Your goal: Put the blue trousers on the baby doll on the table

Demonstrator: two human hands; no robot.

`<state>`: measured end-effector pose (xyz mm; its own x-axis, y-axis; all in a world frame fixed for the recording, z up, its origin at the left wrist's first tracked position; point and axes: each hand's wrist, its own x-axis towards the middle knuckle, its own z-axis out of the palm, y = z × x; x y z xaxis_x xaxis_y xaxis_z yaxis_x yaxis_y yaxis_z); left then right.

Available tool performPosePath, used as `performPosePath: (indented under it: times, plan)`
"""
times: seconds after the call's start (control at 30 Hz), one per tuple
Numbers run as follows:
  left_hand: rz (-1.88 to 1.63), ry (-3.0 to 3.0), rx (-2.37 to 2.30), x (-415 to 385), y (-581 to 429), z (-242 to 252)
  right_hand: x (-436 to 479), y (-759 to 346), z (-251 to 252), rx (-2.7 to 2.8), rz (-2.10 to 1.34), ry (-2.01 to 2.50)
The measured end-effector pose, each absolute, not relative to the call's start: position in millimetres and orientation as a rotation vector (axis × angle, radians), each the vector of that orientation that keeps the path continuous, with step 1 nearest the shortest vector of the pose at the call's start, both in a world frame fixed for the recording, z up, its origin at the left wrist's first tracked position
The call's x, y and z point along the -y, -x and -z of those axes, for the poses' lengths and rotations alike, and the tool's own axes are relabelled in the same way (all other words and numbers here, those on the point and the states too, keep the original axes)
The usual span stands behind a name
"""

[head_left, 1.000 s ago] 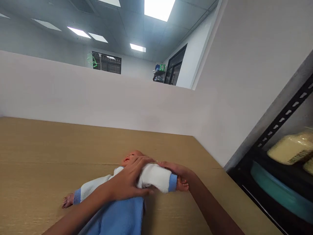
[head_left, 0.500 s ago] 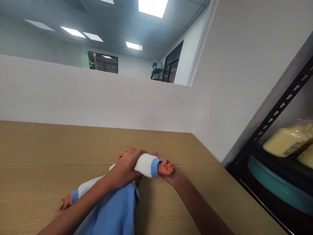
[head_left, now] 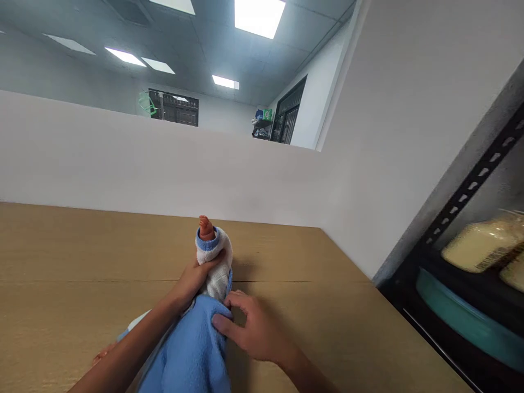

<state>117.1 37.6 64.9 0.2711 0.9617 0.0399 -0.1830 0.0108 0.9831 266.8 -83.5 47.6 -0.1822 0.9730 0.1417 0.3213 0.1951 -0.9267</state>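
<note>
A baby doll (head_left: 216, 283) in white sleeves with blue cuffs lies on the wooden table, one arm raised so its small hand (head_left: 207, 229) points up and away from me. My left hand (head_left: 195, 279) is closed around the raised arm's white sleeve. My right hand (head_left: 257, 330) pinches the edge of the doll's blue fleece garment (head_left: 192, 338) at its right side, thumb on top. The doll's other hand (head_left: 102, 353) shows at the lower left, partly behind my left forearm. Its head is hidden from view.
The wooden table (head_left: 102, 245) meets a low white wall (head_left: 164, 169) at the back and another wall at the right. A black shelf (head_left: 440, 245) stands at the right with pale yellow packages (head_left: 477, 251) and a teal basin (head_left: 462, 322).
The doll's near arm has swung from pointing right to pointing up and away, and the doll has turned. My right hand has moved from behind the doll to the garment's right edge.
</note>
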Motion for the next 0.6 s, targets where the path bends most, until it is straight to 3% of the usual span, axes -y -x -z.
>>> performPosePath:
  times: [0.1,0.2,0.47,0.6]
  plan:
    - [-1.08,-1.115,-0.829,-38,-116,-64,75,-271,-53,1.357,-1.421,0.98]
    - [-1.066,-1.026,-0.78,-38,-117,-63,64,-267,-56,1.2,-1.491,0.879]
    - [-0.971,-0.718,-0.636,-51,-100,-63,47,-252,-4,1.232,-0.869,1.257]
    - [-0.993,-0.541,-0.579,-70,-77,-58,66,-245,8,1.451,-0.739,1.261]
